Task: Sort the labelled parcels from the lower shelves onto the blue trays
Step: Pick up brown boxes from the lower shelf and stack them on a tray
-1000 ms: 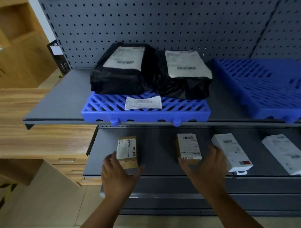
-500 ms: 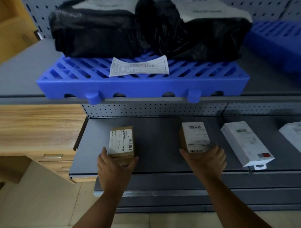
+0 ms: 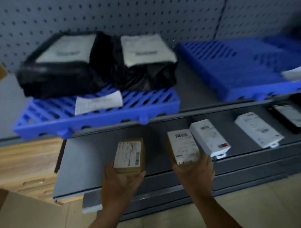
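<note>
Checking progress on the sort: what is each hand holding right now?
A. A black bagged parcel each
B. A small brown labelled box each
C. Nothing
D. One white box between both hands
B: the left hand grips one small brown labelled box and the right hand another.

left hand point(image 3: 122, 179) | lifted brown parcel point(image 3: 130, 155) || right hand point(image 3: 194, 170) | lifted labelled parcel point(image 3: 183, 147)

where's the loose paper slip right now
In the head view, left of centre, the paper slip lies on the left blue tray, just in front of the two black bagged parcels.
</note>
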A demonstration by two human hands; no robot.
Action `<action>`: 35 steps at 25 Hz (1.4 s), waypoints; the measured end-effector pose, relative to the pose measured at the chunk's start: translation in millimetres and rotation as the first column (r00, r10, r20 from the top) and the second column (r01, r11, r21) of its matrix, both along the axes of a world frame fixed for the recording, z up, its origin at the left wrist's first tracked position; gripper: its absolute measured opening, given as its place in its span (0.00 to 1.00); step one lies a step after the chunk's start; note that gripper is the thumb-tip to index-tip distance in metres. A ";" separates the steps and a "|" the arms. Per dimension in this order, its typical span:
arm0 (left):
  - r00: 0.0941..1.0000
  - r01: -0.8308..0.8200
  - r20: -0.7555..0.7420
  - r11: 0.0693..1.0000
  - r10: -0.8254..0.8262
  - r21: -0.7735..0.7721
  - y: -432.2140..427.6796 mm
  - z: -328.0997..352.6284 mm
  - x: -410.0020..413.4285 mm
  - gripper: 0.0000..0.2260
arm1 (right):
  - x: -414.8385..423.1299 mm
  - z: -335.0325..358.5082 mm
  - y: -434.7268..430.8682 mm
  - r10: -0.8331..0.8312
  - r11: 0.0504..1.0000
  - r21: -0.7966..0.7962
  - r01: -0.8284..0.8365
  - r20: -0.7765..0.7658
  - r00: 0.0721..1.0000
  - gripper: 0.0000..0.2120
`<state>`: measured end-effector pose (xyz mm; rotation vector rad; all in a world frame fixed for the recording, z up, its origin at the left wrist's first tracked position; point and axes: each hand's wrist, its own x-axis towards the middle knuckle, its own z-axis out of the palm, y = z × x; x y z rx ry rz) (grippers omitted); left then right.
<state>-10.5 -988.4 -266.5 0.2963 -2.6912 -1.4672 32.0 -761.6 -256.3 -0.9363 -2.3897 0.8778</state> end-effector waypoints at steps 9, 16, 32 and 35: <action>0.918 0.396 -0.033 0.903 -0.396 0.170 89.8 75.4 59.1 0.53 | 115.5 104.0 44.1 -0.280 0.957 0.075 0.279 0.000 0.960 0.50; 0.777 0.630 -0.092 0.767 -0.623 0.123 160.4 112.8 96.7 0.51 | 196.6 134.3 89.4 -0.477 0.858 0.158 0.488 -0.108 0.872 0.45; 0.695 0.680 -0.387 0.729 -0.606 0.081 461.0 236.4 150.9 0.53 | 264.5 243.4 364.3 -0.413 0.867 0.164 0.470 -0.293 0.863 0.47; 0.691 0.674 -0.450 0.730 -0.565 0.117 508.0 268.7 141.4 0.52 | 246.6 274.7 419.9 -0.356 0.880 0.192 0.434 -0.336 0.872 0.47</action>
